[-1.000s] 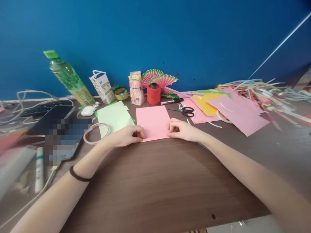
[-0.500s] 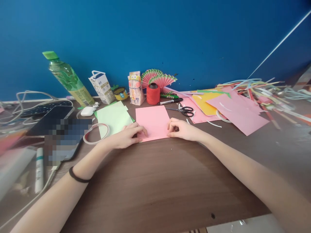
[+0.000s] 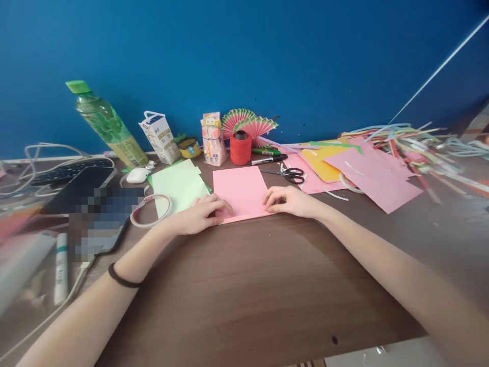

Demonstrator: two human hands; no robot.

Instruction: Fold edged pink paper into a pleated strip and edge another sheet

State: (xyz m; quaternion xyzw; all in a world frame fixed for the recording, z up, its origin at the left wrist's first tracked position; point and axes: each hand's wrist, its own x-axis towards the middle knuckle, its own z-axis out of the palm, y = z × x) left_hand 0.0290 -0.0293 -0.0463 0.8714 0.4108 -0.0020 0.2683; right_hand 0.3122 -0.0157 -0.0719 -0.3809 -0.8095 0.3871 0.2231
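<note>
A pink sheet of paper (image 3: 241, 189) lies on the brown table, with a narrow folded strip along its near edge. My left hand (image 3: 199, 214) is closed at the near left corner, thumb at the edge and fingers bent over the paper. At the near right corner my right hand (image 3: 293, 202) has its fingers curled and pressed on the same edge. Light green paper (image 3: 176, 184) lies beside my left hand, and a tape roll (image 3: 166, 215) rests near that wrist. Black-handled scissors (image 3: 294, 176) lie just beyond my right hand.
Along the blue wall stand a green bottle (image 3: 105, 125), a carton (image 3: 162, 140), a red thread spool (image 3: 240, 149) and paper fans (image 3: 255, 124). Loose pink sheets (image 3: 376, 176) and paper strips lie at the right. A phone (image 3: 103, 224) and white marker (image 3: 61, 270) are at the left.
My right hand has shifted slightly at the near right corner, its fingers flattening along the folded edge. My left hand and the pink paper stay in place.
</note>
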